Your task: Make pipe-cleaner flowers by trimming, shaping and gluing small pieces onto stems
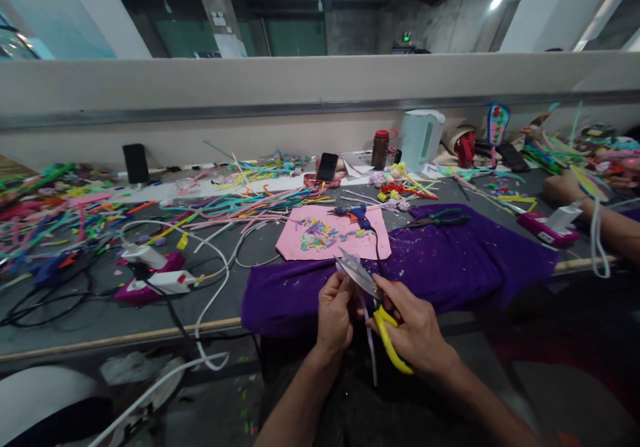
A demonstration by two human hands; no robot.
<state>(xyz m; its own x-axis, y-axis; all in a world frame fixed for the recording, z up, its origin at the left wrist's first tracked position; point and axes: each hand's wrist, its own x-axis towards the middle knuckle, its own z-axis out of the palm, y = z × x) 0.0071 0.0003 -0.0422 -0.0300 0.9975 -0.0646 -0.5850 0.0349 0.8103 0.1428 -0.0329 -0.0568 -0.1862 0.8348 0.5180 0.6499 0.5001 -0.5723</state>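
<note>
- Near, a lilac strip (371, 354) is pinched by the left hand (336, 314).
- Scissors (389, 344) are gripped by the right hand (415, 327).
- On the farther pink sheet (291, 250), pieces (317, 235) seem already cut; the strip's tail seems uncut.

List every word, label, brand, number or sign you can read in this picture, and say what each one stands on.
No text can be read.
Green lit sign, far back: too small.
Magenta power strip at right: pale markings, too blurred.
Blue-edged paddle: coloured marks, too blurred to tell if letters.
</note>
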